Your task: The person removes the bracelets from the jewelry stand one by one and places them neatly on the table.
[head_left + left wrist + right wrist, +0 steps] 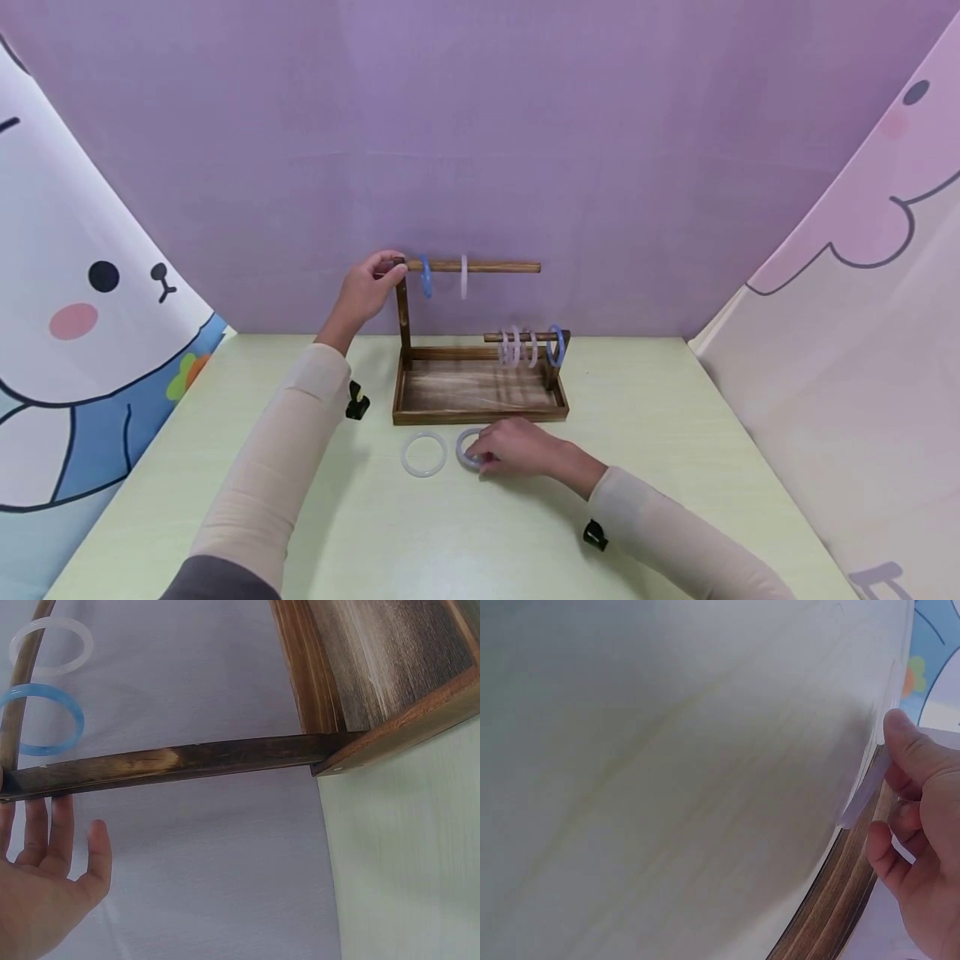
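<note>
The pale green table (675, 433) carries a wooden bracelet stand (480, 392) set near its far edge, against the purple backdrop (525, 125). The stand has a tray base, a tall left post (403, 312) bearing an upper rod (480, 267), and a shorter lower rod (521, 337) on the right side.

On the upper rod hang a blue bangle (426, 276) and a white bangle (463, 277), the blue one nearer the post. The lower rod bears three pale bangles (516, 347) and one blue bangle (556, 345) at its right end.

The left hand (369, 290) rests at the top of the post, where the upper rod joins it. The left wrist view shows its fingers (46, 832) straight and lying beside the wood, not wrapped around it.

The right hand (517, 448) is on the table just in front of the tray. Its thumb and curled fingers pinch a lilac-grey bangle (468, 448), which lies low at the table surface; whether it is lifted clear cannot be told. A white bangle on the table (423, 454) lies flat just to the left of it, apart from the hand.
</note>
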A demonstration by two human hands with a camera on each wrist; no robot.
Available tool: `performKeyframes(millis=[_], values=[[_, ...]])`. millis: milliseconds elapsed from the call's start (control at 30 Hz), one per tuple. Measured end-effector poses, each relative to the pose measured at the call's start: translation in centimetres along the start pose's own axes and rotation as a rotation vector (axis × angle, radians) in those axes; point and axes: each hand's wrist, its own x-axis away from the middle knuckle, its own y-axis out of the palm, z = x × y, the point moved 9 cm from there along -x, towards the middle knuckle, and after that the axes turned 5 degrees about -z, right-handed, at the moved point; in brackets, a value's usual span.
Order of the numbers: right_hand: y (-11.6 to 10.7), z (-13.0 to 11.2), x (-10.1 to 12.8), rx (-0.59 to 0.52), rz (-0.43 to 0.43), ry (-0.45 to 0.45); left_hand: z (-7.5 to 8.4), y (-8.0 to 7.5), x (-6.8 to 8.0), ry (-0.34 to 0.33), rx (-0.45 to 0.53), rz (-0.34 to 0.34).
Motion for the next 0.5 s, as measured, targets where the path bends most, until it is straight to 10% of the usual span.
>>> performKeyframes(millis=[500], values=[[1.2,0.0,0.0,-0.002,-0.068,0.014,-0.1,0.1,-0.1,-0.002,0.020,-0.003]])
